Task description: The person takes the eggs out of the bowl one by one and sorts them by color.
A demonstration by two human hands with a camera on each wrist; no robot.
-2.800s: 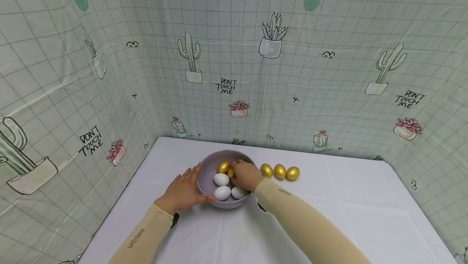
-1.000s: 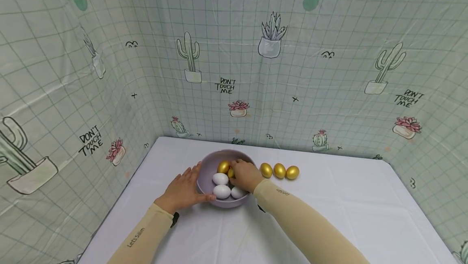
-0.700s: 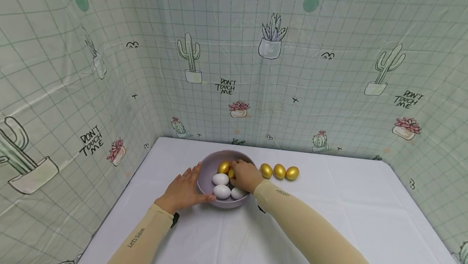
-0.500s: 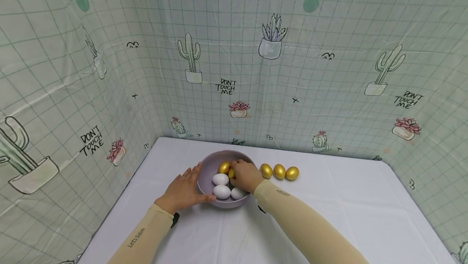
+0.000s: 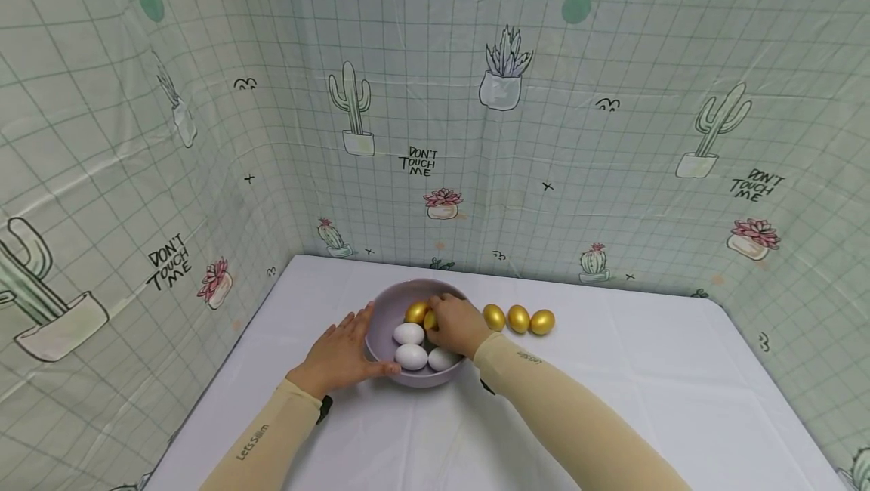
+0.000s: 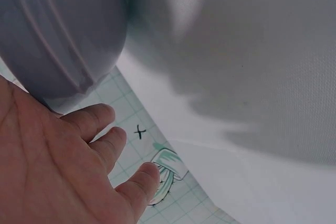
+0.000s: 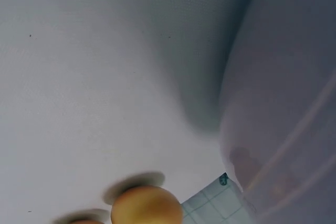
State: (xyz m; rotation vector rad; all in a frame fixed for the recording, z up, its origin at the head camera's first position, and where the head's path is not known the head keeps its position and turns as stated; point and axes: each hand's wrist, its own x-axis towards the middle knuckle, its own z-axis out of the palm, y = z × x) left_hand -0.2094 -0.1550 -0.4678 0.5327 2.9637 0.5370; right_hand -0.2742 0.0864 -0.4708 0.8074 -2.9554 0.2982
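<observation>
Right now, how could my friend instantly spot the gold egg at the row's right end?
On the white table, find the purple bowl. Just right of it, three gold eggs lie in a row. You want the end egg: farthest from the bowl, and the only one with no egg on its right.

A booth-like, draped-off setting is being shown; whether a home, an office or a studio is being used is not being revealed, the wider room being hidden by gridded fabric [image 5: 435, 60]. On it, printed cacti [image 5: 352, 102], pink succulents [image 5: 443, 198] and "DON'T TOUCH ME" lettering [image 5: 418, 162] are being displayed. The white-covered bench [image 5: 646, 393] is being enclosed by the fabric at the back and both sides.
</observation>
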